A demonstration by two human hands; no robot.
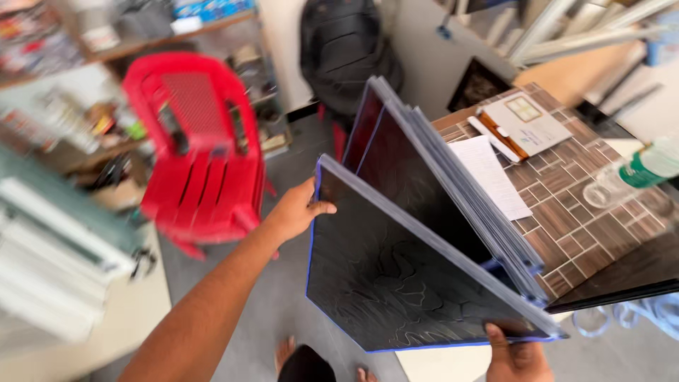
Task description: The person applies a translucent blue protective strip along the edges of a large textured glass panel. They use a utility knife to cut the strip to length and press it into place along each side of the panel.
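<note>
The left hand (293, 212), arm stretched forward, grips the left edge of a dark panel (382, 276), thumb on its face. The right hand (516, 357), low at the frame's bottom, pinches the panel's lower corner. The panel tilts open from a stack (453, 191) leaning against the tabletop (566, 212).
</note>
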